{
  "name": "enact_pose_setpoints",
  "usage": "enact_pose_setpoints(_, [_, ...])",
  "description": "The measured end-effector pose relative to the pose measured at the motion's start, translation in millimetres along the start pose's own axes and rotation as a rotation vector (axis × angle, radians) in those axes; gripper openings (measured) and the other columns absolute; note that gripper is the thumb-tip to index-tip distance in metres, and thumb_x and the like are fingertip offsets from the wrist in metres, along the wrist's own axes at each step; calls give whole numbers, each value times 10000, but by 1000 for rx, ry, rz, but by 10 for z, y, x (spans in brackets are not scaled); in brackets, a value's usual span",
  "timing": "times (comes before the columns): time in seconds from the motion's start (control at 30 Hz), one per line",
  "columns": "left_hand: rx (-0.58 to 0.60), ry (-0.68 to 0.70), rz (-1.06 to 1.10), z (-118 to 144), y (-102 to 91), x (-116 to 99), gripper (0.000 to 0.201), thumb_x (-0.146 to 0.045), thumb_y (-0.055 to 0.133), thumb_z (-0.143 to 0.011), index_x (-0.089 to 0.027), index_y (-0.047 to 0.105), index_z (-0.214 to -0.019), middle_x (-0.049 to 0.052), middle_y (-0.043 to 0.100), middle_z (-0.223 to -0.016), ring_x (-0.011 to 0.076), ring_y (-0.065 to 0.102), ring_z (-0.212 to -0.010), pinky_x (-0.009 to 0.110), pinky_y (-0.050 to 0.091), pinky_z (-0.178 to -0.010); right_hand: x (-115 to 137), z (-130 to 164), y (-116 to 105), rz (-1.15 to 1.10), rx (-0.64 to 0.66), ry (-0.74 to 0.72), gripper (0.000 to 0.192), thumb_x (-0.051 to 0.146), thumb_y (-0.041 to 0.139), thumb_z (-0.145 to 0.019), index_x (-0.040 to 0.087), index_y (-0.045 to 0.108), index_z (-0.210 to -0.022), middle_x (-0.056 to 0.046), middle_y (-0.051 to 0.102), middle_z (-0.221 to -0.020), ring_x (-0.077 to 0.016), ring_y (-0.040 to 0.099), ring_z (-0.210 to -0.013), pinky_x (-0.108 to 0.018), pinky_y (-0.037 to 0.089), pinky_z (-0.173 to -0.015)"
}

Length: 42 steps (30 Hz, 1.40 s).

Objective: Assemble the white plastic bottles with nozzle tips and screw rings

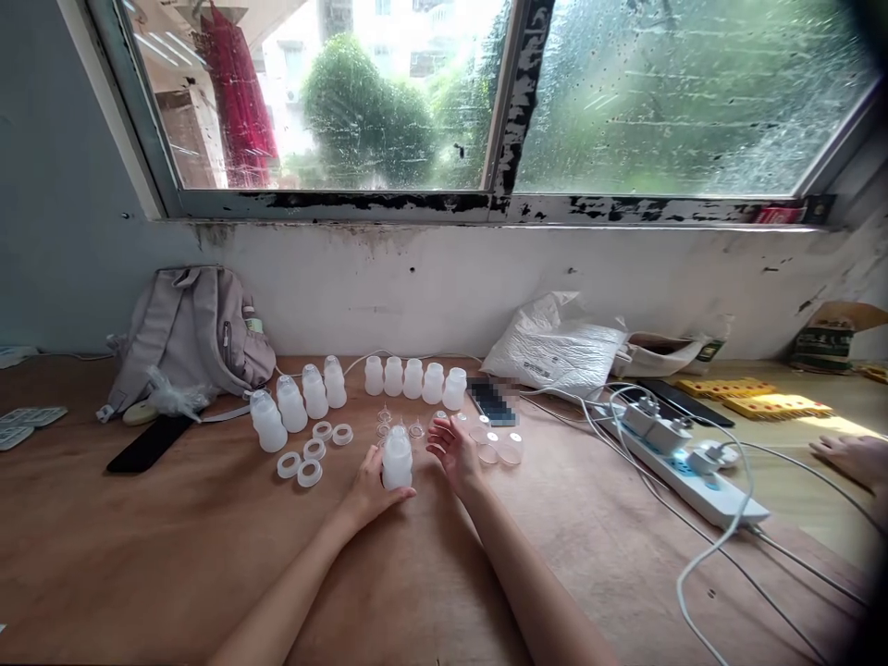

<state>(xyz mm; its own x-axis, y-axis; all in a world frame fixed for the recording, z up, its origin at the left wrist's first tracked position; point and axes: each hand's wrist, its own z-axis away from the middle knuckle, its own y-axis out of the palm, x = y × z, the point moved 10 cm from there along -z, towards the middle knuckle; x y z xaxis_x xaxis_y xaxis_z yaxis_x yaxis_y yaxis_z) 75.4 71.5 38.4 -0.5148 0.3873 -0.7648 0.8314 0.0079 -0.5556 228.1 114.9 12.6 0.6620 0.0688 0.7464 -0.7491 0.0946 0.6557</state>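
Note:
My left hand [366, 488] is wrapped round a frosted white baby bottle [398, 461] with a translucent top, standing upright on the table. To its right, my right hand [454, 455] is open, its fingers apart and slightly curled, with nothing visible in them. Several clear dome caps [511, 450] lie just beyond the right hand. Clear nipples [416, 431] sit behind the held bottle, partly hidden. White screw rings [310, 473] are grouped to the left of my left hand. Several topped bottles [291, 403] stand behind the rings, and a row of open-topped bottles [413, 379] stands farther back.
A phone [492, 403] lies behind the caps. At left are a backpack [191, 333], a plastic bag [173, 396] and a black phone [149, 446]. On the right are a silver mailer [559, 347], a power strip [694, 476] with loose cables and another person's hand [850, 460].

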Motion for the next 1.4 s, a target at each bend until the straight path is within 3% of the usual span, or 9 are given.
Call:
enact_pose_setpoints(0.17, [-99, 12, -7, 40, -100, -5, 731, -433, 749, -432, -197, 445, -1053, 84, 457, -1018, 263, 472, -941, 410, 412, -802, -8, 1, -6, 18, -11, 6, 219, 382, 573, -703, 173, 638, -701, -22, 616, -626, -122, 545, -548, -245, 430, -525])
enact_pose_setpoints(0.23, [-164, 91, 28, 61, -248, -146, 726, -417, 699, -548, -216, 360, -1158, 108, 410, -1137, 257, 448, -1011, 410, 383, -860, -2, -3, -14, 17, -19, 1, 215, 380, 576, -700, 173, 636, -697, -22, 616, -626, -121, 543, -544, -244, 428, -520])
enact_pose_setpoints(0.33, [-182, 163, 14, 31, -471, -441, 525, -358, 551, -729, -238, 329, -1188, 87, 429, -1154, 209, 465, -1005, 370, 381, -867, 2, -1, -4, 19, -22, -5, 215, 383, 577, -698, 176, 635, -700, -22, 617, -626, -123, 544, -543, -246, 427, -516])
enact_pose_setpoints(0.47, [-41, 202, -166, -138, -583, -847, 366, -344, 549, -728, -248, 472, -1073, 37, 541, -1012, 193, 506, -933, 347, 389, -841, -9, 18, 44, 45, -7, 8, 228, 392, 572, -701, 173, 633, -703, -27, 618, -620, -129, 545, -539, -251, 429, -512])
enact_pose_setpoints(0.6, [124, 221, -315, -392, -624, -1001, 250, -358, 557, -708, -235, 575, -925, 19, 608, -871, 181, 545, -831, 305, 409, -776, -23, 25, 53, 60, -2, 26, 237, 400, 571, -703, 171, 630, -706, -30, 619, -629, -124, 542, -535, -240, 424, -499])
enact_pose_setpoints(0.8, [47, 100, -506, -1172, -1140, -789, 336, -452, 566, -647, -212, 606, -878, 17, 637, -832, 175, 575, -782, 258, 430, -699, -104, 2, 58, 98, 25, 24, 254, 418, 587, -689, 170, 629, -724, -27, 608, -628, -115, 532, -523, -230, 418, -483])
enact_pose_setpoints(0.97, [106, -33, -689, -1729, -1308, -457, 354, -440, 581, -618, -213, 595, -890, 26, 640, -892, 185, 574, -849, 242, 427, -707, -161, 15, 98, 172, 65, 15, 279, 439, 582, -690, 169, 629, -745, -26, 599, -634, -108, 523, -517, -220, 410, -474])
enact_pose_setpoints(1.23, [76, -172, -805, -1915, -1197, 44, 285, -346, 570, -648, -187, 578, -884, 93, 633, -907, 268, 555, -894, 387, 356, -820, -118, 41, 118, 208, 79, 3, 262, 434, 575, -697, 178, 613, -735, -22, 595, -619, -111, 521, -506, -221, 401, -467])
enact_pose_setpoints(1.4, [63, -202, -828, -1917, -1205, 214, 288, -326, 511, -712, -168, 534, -953, 125, 614, -956, 278, 542, -919, 397, 342, -822, -136, 48, 157, 238, 86, 27, 267, 440, 576, -690, 176, 605, -716, -23, 591, -610, -117, 515, -491, -227, 391, -453])
